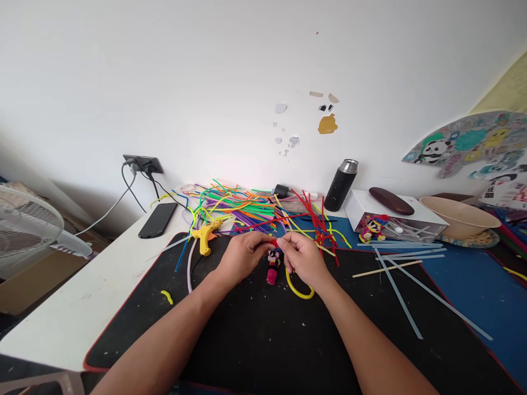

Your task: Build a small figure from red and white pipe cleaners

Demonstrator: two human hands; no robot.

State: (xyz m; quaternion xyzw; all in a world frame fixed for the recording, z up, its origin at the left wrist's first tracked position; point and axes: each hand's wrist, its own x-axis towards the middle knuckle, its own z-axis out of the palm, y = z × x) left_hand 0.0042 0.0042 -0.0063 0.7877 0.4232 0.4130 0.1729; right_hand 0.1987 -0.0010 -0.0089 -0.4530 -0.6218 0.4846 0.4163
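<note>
Both my hands meet over the black mat (255, 334) near its far edge. My left hand (242, 253) pinches one end of a short red pipe cleaner (273, 242), and my right hand (303, 257) pinches the other end, fingers closed. Just below them on the mat lies a small pink craft figure (273, 267) with a dark head. A curved yellow pipe cleaner (298, 291) loops under my right hand. A yellow glue gun (205, 235) rests to the left of my left hand.
A heap of coloured pipe cleaners (242, 207) lies behind the hands. Clear glue sticks (405, 274) and a wooden stick (387, 268) lie on the right. A black flask (341, 185), a white box (391, 216), a bowl (459, 215), a phone (158, 219) and a fan (24, 230) stand around.
</note>
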